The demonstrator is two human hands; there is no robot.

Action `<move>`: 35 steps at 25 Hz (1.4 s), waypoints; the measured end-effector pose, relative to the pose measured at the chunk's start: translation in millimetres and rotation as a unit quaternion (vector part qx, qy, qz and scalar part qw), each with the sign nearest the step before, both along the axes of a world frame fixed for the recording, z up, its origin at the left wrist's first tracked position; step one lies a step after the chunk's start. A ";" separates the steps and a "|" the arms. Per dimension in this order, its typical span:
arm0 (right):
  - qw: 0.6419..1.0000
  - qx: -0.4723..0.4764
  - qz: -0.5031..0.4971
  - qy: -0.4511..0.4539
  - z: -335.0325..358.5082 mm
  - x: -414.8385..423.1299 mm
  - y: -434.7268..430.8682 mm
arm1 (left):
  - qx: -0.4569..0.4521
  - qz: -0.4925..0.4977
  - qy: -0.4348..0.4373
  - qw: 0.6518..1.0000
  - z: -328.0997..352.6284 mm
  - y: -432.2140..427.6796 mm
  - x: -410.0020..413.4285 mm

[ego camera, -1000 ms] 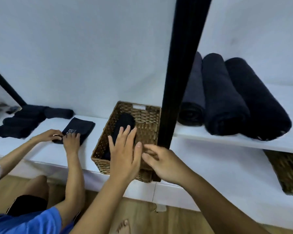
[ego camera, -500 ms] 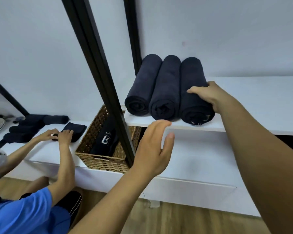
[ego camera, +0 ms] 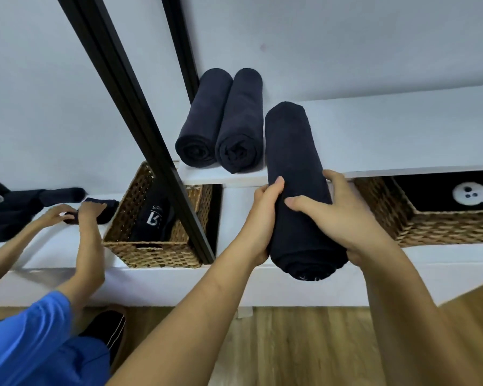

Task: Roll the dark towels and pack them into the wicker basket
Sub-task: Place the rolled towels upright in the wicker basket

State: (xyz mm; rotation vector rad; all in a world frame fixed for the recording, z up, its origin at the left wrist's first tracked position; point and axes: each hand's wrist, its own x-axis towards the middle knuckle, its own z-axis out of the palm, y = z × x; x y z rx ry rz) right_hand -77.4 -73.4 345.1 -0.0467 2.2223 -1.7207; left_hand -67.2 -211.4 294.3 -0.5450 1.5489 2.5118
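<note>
I hold a rolled dark towel (ego camera: 293, 162) in front of the upper shelf, its near end toward me. My left hand (ego camera: 262, 218) grips its left side and my right hand (ego camera: 343, 213) wraps over its right side. Two more rolled dark towels (ego camera: 223, 121) lie side by side on the white upper shelf (ego camera: 388, 129). A wicker basket (ego camera: 151, 252) stands on the lower shelf at the left, with a dark towel (ego camera: 154, 215) bearing white lettering inside.
A black diagonal post (ego camera: 140, 129) crosses in front of the left basket. Another wicker basket (ego camera: 430, 229) at the right holds a white object. A person in blue (ego camera: 25, 338) at the left handles a dark towel (ego camera: 101, 207) beside several more. Wooden floor lies below.
My right hand lifted the rightmost rolled towel off the upper shelf and drew it toward me. My left hand rose and took hold of its left side.
</note>
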 end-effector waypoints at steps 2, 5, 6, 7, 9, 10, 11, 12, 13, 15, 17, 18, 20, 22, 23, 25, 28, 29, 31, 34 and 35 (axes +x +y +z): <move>1.000 -0.019 -0.013 -0.002 -4.1 34.5 3.6 | 0.057 -0.015 0.003 0.998 -4.0 -1.9 21.3; 0.997 -0.059 -0.049 -0.006 -11.5 87.9 3.4 | 0.072 -0.032 0.013 0.997 -9.4 2.7 66.3; 0.994 -0.085 -0.059 -0.022 -14.2 105.2 1.5 | 0.067 -0.031 0.019 0.997 -12.0 4.6 83.9; 0.991 -0.113 -0.062 -0.046 -17.2 122.1 -1.7 | 0.064 -0.032 0.022 0.997 -13.2 4.4 101.8; 0.986 -0.141 -0.049 -0.075 -24.1 160.0 -14.5 | 0.064 -0.039 0.018 0.997 -18.3 -6.6 142.2; 0.987 -0.141 -0.036 -0.073 -28.4 178.3 -23.0 | 0.070 -0.045 0.013 0.996 -23.7 -16.4 162.2; 0.987 -0.141 -0.023 -0.071 -32.9 194.4 -33.7 | 0.077 -0.045 0.007 0.996 -28.5 -27.9 181.2; 0.988 -0.138 -0.015 -0.073 -37.7 208.9 -46.5 | 0.079 -0.037 0.002 0.996 -34.2 -41.1 199.4; 0.988 -0.133 -0.007 -0.076 -43.8 220.7 -61.3 | 0.080 -0.020 -0.004 0.997 -38.7 -56.6 216.5; 0.989 -0.122 0.013 -0.080 -54.7 236.7 -90.3 | 0.078 0.013 -0.012 0.997 -44.3 -85.9 243.4; 0.988 -0.122 0.035 -0.091 -61.4 248.4 -123.2 | 0.060 0.044 -0.009 0.997 -44.7 -116.7 265.6; 0.987 -0.124 0.050 -0.094 -63.9 252.0 -141.6 | 0.047 0.061 -0.011 0.997 -44.5 -134.1 274.1; 0.985 -0.124 0.076 -0.090 -69.5 253.1 -174.2 | 0.020 0.095 -0.015 0.995 -45.7 -166.8 284.0; 0.985 -0.121 0.090 -0.084 -75.0 245.2 -206.2 | -0.017 0.114 -0.020 0.993 -51.6 -200.1 281.4; 0.985 -0.121 0.094 -0.082 -77.1 238.1 -221.3 | -0.035 0.111 -0.018 0.993 -53.7 -215.0 276.5; 0.985 -0.120 0.101 -0.068 -86.6 213.1 -255.6 | -0.083 0.104 -0.004 0.991 -58.4 -248.2 258.7; 0.989 -0.104 0.097 -0.036 -106.6 155.3 -305.6 | -0.206 0.112 -0.023 0.972 -69.9 -294.3 218.4; 0.991 -0.091 0.094 -0.026 -114.1 131.6 -321.7 | -0.243 0.114 -0.031 0.963 -75.6 -309.1 202.4; 0.994 -0.069 0.083 -0.012 -130.6 82.7 -350.1 | -0.315 0.122 -0.047 0.940 -86.1 -337.6 169.0; 0.998 -0.017 0.059 -0.017 -163.6 11.9 -385.1 | -0.478 0.122 -0.083 0.866 -106.7 -384.3 102.9; 0.998 0.004 0.051 -0.029 -176.2 -8.6 -394.3 | -0.550 0.101 -0.102 0.823 -116.2 -400.0 76.9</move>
